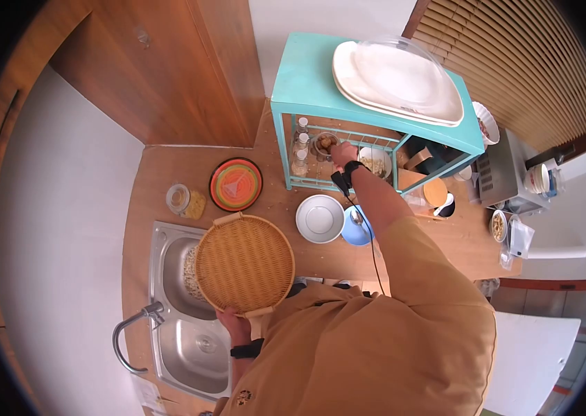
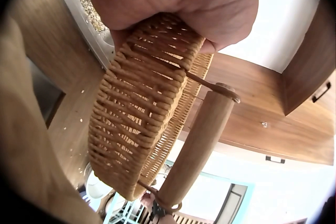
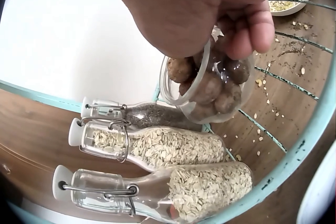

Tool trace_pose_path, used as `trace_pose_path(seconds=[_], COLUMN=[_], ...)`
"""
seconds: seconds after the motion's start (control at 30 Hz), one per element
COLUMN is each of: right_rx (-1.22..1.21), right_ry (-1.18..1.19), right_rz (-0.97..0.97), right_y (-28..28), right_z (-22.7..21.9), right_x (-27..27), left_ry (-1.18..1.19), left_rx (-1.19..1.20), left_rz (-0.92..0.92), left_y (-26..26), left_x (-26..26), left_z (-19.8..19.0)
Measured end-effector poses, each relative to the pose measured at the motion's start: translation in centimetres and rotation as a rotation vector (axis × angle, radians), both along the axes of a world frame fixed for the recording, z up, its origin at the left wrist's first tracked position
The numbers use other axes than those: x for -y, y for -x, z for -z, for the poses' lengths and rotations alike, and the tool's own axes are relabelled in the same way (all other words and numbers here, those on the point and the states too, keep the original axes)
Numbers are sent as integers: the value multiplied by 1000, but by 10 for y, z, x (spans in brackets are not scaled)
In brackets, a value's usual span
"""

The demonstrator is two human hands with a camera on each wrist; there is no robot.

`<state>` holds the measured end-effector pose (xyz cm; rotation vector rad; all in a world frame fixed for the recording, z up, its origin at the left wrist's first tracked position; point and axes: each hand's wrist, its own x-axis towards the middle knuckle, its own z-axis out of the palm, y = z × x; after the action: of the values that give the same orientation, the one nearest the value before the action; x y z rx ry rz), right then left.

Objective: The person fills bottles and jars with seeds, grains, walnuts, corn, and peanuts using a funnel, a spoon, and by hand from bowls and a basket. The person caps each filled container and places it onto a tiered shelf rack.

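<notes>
My left hand (image 1: 236, 326) grips the rim of a round wicker basket (image 1: 244, 260), tilted over the edge of the sink. The left wrist view shows the basket's woven side and a wooden handle (image 2: 197, 150) beyond the hand. Inside the turquoise rack, my right hand (image 1: 344, 155) holds a clear glass jar (image 3: 170, 90) at its mouth, fingers curled over the rim. Round brown balls (image 3: 207, 87) fill much of the jar. Several swing-top bottles stand beside it, one with oat flakes (image 3: 210, 187) and one with dark grains (image 3: 155, 116).
White platters (image 1: 404, 83) lie on top of the turquoise rack (image 1: 307, 66). On the counter are a striped plate (image 1: 236, 184), a lidded jar (image 1: 196, 205), a white bowl (image 1: 320, 218) and a blue bowl (image 1: 356, 236) with a spoon. The sink (image 1: 192, 347) has a curved faucet (image 1: 119, 340).
</notes>
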<state>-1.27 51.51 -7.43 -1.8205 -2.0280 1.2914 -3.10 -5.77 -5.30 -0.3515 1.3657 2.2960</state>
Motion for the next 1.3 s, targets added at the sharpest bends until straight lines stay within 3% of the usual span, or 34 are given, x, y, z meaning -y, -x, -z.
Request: trace_pose_path(seconds=[0.27, 0.47, 0.53, 0.57, 0.67, 0.7, 0.77, 0.8, 0.83, 0.93, 0.97, 1.03, 1.17, 1.27, 1.3], right_rx=[-4, -17, 108, 111, -233, -234, -389, -309, -361, -309, -302, -345, -312, -286, -424], right_ry=[8, -82, -431, -417, -600, -637, -437, -312, 83, -173, -174, -92, 119, 71, 23], right_rz=[15, 48, 30, 26, 113, 99, 44, -101, -184, -342, -311, -29, -151, -79, 88], right_y=[-6, -20, -30, -33, -80, -95, -121, -132, -138, -160, -172, -191, -248, -304, -328], right_z=[-14, -23, -3, -13, -55, -62, -73, -58, -93, -68, -70, -79, -107, -83, -82], right_x=[5, 6, -1, 14, 64, 89, 156, 185, 218, 280, 279, 278, 265, 265, 268], left_ry=[-14, 74, 67, 42, 82, 80, 97, 86, 65, 53, 61, 45, -38, -57, -59], left_rx=[-24, -17, -22, -24, 25, 37, -18, -2, 27, 34, 0, 16, 114, 75, 78], left_rz=[32, 43, 16, 15, 25, 64, 124, 178, 216, 350, 405, 489, 647, 779, 804], left_y=[-3, 1, 2, 2, 7, 7, 7, 7, 6, -3, -6, -10, -31, -61, -69], left_x=[-1, 6, -2, -2, -1, -3, -14, -21, -26, -49, -54, -62, -84, -114, -122], left_z=[-10, 10, 5, 5, 18, 16, 6, 1, -5, -22, -25, -20, -7, -28, -40])
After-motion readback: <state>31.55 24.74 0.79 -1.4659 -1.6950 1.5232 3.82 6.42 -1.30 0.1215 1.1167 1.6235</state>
